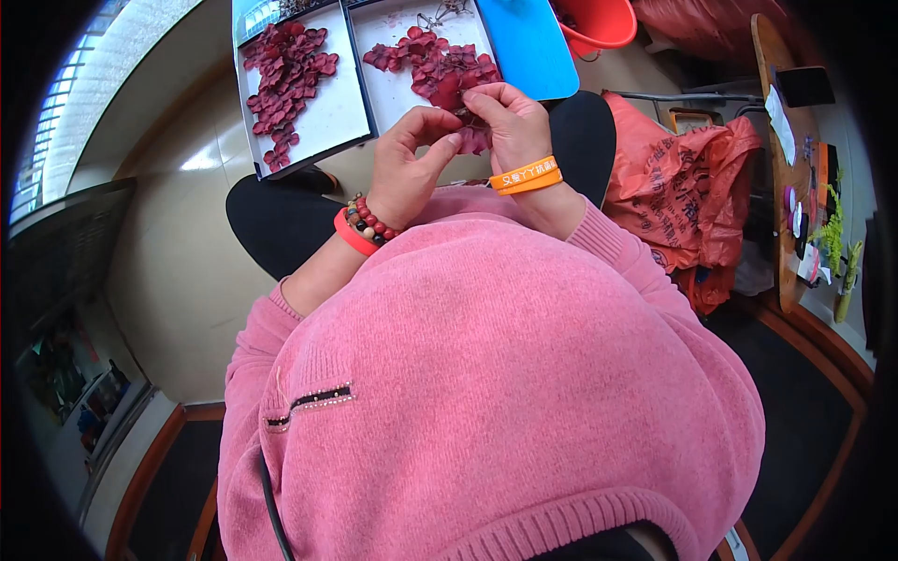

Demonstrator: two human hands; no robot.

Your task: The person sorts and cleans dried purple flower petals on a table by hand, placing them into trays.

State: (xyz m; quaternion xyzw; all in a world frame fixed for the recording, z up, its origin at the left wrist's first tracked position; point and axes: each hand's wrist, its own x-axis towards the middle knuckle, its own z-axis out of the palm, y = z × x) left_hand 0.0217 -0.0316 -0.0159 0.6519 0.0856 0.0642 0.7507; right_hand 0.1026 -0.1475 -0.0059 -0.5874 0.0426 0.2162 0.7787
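Note:
My right hand (514, 126), with an orange wristband, pinches a dark red flower petal (474, 140) over the near edge of a shallow tray. Close beside it, my left hand (412, 154), wearing beads and a red band, has its thumb and forefinger closed at the same petal. Just beyond the fingers, a pile of dark red blossoms (440, 67) lies in the white right compartment of the tray (383, 98). Another row of dark red blossoms (285, 89) is spread in the left compartment. The fingers partly hide what they hold.
A blue board (528, 47) adjoins the tray's right side, with a red bucket (599, 23) beyond. Red plastic bags (678, 178) sit to the right. A wooden table (776, 122) at far right carries a dark phone-like object (805, 86) and green sprigs (831, 234).

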